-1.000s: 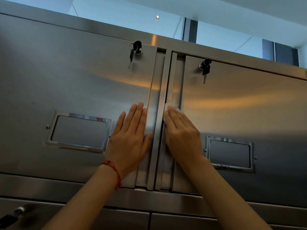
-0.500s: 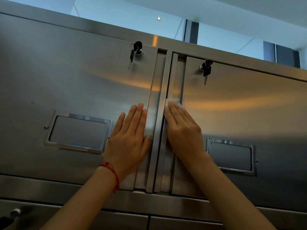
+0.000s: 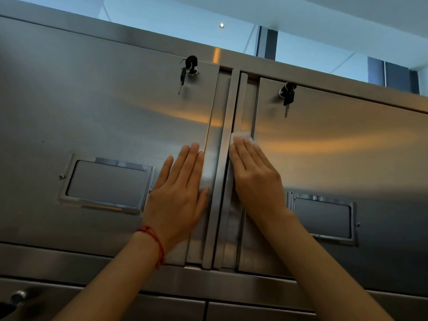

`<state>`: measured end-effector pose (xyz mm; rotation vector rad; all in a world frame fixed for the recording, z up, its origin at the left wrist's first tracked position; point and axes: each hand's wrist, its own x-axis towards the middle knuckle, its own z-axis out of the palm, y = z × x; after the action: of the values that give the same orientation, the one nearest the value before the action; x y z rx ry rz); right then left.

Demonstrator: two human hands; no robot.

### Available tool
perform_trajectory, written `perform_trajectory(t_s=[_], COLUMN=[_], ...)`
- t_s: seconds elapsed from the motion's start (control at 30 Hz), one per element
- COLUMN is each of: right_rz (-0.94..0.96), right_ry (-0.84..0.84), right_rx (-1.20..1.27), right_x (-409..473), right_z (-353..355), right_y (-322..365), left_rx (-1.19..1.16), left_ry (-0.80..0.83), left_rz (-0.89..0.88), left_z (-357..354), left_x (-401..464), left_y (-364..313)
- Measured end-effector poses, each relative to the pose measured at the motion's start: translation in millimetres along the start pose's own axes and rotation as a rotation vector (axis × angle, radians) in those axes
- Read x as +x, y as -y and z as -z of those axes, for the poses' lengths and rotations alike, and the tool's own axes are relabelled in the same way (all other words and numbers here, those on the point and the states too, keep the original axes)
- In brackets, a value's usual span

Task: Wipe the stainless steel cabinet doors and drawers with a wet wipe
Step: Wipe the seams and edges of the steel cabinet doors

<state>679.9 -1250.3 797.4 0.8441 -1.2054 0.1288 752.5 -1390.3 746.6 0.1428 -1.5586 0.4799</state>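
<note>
Two stainless steel cabinet doors fill the view, the left door [image 3: 104,117] and the right door [image 3: 347,140], meeting at vertical handle strips [image 3: 228,158] in the middle. My left hand [image 3: 180,195] lies flat with straight fingers on the left door's inner edge. My right hand [image 3: 257,174] presses a white wet wipe [image 3: 243,136] flat against the right door's handle strip; only the wipe's top edge shows above my fingertips.
Keys hang from a lock on each door, the left keys [image 3: 188,70] and the right keys [image 3: 287,96]. Each door bears a framed label holder [image 3: 106,184], with the other label holder [image 3: 322,216] on the right. Drawers [image 3: 254,309] lie below, with a knob [image 3: 17,297] at lower left.
My right hand has slid the wipe upward along the right door's handle strip. My left hand has stayed flat in the same spot on the left door.
</note>
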Motion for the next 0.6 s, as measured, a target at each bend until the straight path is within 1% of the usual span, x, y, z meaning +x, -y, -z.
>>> perform_trajectory(t_s=[0.23,0.43,0.6], right_rz=[0.068,0.010,0.035], right_ry=[-0.031,-0.005,-0.001], right_rx=[-0.044,-0.001,0.016], right_x=[-5.7,1.4,-7.5], right_z=[0.5,-0.7,-0.2], right_y=[-3.0,-4.3,-2.7], left_rx=[-0.006,-0.010,0.000], left_ry=[0.011,0.003,-0.002], left_rz=[0.003,0.002,0.002], left_z=[0.7,0.3,0.4], left_x=[0.5,-0.4,-0.3], left_y=[-0.4,-0.3,-0.5])
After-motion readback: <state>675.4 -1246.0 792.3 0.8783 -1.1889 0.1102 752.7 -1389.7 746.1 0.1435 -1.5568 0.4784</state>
